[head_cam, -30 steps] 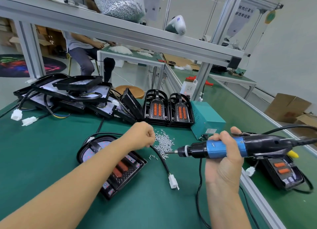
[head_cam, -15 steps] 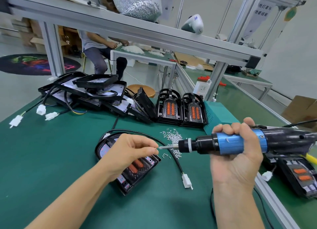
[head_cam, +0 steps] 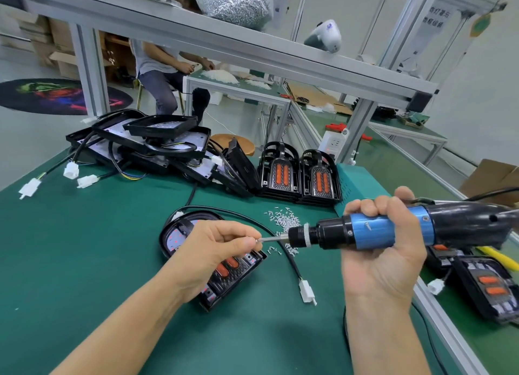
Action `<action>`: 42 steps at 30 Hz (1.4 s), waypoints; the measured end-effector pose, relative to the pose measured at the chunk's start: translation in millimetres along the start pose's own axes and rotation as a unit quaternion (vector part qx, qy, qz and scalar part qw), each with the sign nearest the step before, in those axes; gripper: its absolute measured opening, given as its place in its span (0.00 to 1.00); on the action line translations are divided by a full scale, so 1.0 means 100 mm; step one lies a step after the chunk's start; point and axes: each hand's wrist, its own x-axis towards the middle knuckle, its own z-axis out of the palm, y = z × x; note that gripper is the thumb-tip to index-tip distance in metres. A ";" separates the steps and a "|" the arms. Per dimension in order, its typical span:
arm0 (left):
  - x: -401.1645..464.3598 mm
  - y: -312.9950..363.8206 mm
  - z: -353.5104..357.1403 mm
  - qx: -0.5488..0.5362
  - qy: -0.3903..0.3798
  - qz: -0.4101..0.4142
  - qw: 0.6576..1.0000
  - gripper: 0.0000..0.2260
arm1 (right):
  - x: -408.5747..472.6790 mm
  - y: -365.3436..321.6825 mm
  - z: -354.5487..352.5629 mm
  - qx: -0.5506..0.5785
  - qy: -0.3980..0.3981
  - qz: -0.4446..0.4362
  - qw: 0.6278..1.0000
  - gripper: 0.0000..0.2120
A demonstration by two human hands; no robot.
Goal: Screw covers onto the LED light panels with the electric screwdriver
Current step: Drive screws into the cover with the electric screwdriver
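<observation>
Left hand fingers pinched together at the bit tip, probably seating a screw too small to make out. Right hand wrapped round the electric screwdriver, held level above the desk, long axis left-right, bit pointing left. LED light panel flat beneath the left hand, loose screws just beyond.

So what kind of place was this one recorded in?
Most likely a small assembly workshop: green benches with aluminium frames, a stack of LED light panels, loose screws and an electric screwdriver.
</observation>
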 end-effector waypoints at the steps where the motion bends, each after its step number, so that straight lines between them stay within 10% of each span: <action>1: 0.00 0.00 0.00 0.000 0.002 0.000 1.000 0.08 | 0.00 0.00 0.00 -0.003 -0.001 -0.001 1.000 0.11; 18: 0.04 -0.14 -0.16 0.238 0.102 0.001 0.966 0.07 | 0.07 0.32 -0.12 -0.107 -0.017 0.009 0.994 0.13; 42: 0.15 -0.30 -0.07 0.539 0.112 0.123 0.826 0.07 | 0.06 0.56 -0.17 -0.231 -0.041 -0.001 0.972 0.09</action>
